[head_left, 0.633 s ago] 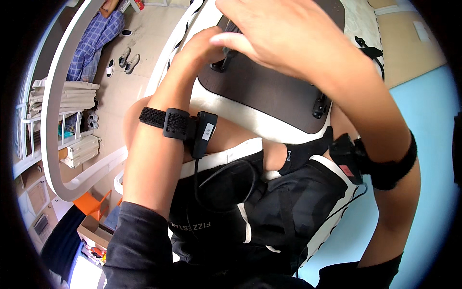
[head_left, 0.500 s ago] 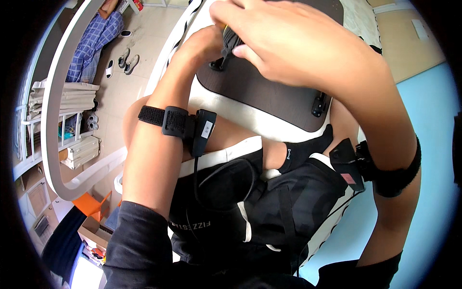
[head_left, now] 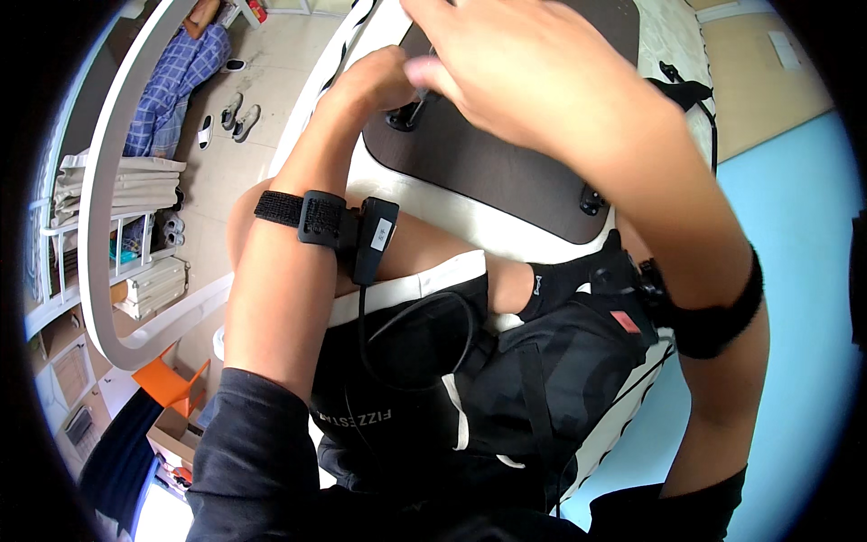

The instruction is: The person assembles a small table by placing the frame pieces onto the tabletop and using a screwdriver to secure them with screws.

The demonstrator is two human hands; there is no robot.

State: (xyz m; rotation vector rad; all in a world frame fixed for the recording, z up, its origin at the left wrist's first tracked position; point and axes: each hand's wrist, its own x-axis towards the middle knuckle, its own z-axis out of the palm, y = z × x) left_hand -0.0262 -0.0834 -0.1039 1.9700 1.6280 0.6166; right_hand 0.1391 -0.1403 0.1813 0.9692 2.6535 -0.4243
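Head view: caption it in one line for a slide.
Seated person's left hand and right hand meet at a black fitting on a dark brown board.

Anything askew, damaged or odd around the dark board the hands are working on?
Nothing stands out. The dark board looks intact. Left hand and right hand meet at a black fitting near its corner; a matching fitting sits at another corner.

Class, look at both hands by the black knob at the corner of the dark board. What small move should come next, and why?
Probably a small twist of the black knob. The left hand rests right against it at the near corner of the dark board, and the right hand hovers just above, fingers curled toward the same spot. Whether the fingers already pinch it cannot be told, since the hands hide it.
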